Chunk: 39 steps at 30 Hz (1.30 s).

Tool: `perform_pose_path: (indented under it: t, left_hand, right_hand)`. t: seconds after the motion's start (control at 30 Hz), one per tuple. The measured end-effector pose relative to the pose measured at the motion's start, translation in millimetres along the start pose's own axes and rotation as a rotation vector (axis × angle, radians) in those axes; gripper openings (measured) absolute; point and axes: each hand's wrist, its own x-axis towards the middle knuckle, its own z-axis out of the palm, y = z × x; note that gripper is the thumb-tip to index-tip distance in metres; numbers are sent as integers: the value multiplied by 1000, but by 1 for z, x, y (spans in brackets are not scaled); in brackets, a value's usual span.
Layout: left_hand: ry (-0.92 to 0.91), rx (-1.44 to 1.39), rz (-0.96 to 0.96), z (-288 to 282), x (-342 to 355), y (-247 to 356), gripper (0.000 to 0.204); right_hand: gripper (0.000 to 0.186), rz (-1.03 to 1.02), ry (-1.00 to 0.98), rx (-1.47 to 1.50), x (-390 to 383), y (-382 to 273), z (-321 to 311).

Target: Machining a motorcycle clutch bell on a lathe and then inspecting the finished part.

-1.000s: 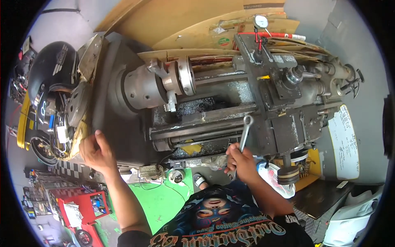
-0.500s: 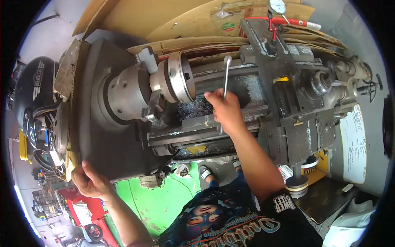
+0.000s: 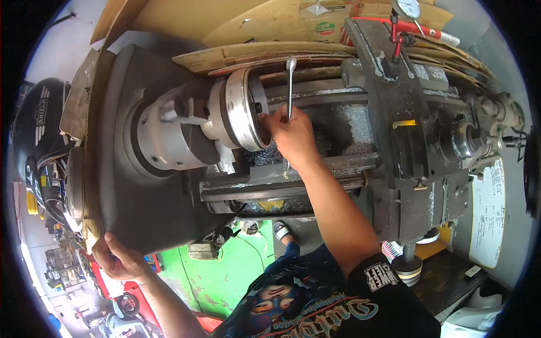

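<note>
A metal ring-shaped workpiece (image 3: 239, 110) is clamped in the grey lathe chuck (image 3: 172, 132). My right hand (image 3: 290, 135) is closed around a long silver wrench (image 3: 291, 84), which stands out above the fist. The thumb and fingertips of that hand are at the ring's open right side, by a dark bolt (image 3: 258, 107) on its inner wall; whether they touch it is hidden. At the lower left, my left hand (image 3: 119, 259) is at the corner of the headstock (image 3: 152, 208). Its thumb points up and its fingers are curled; what they grip is hidden.
Metal shavings (image 3: 358, 127) lie on the lathe bed. The carriage (image 3: 389, 101) stands to the right, with a dial gauge (image 3: 407, 8) on a red holder. Cardboard sheets (image 3: 253, 53) line the back. A black motorcycle tank (image 3: 42, 121) is at far left, above a green floor (image 3: 186, 276).
The chuck has turned with its jaws and workpiece. My right hand has moved left with the wrench, up to the ring's open side. My left hand stays by the headstock corner.
</note>
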Motion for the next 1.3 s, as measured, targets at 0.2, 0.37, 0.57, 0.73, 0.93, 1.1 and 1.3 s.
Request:
perform_pose_path:
  t: [0.2,0.37,0.57,0.73,0.93,1.1,1.3]
  left_hand:
    - [-4,-4,-18,-1,1,1,27]
    - [-10,4,-22,-1,0,1,27]
    - [-5,1,-25,0,1,7,27]
    - [-13,5,-28,-1,0,2,28]
    - [-8,3,-39,-1,-2,-2,29]
    - [2,6,13,1,2,5,29]
    - [-4,26,15,0,2,4,28]
  right_hand:
    - [26,-166,59,-134,1,-9,-7]
    - [26,-169,27,-170,1,-11,-7]
    - [28,-189,69,-136,2,-15,-10]
    - [26,-153,-4,-188,2,-4,-9]
    - [26,-174,2,-121,6,-2,-7]
    - [26,-175,66,-130,7,-4,-7]
    - [25,-249,142,-127,-1,-11,-9]
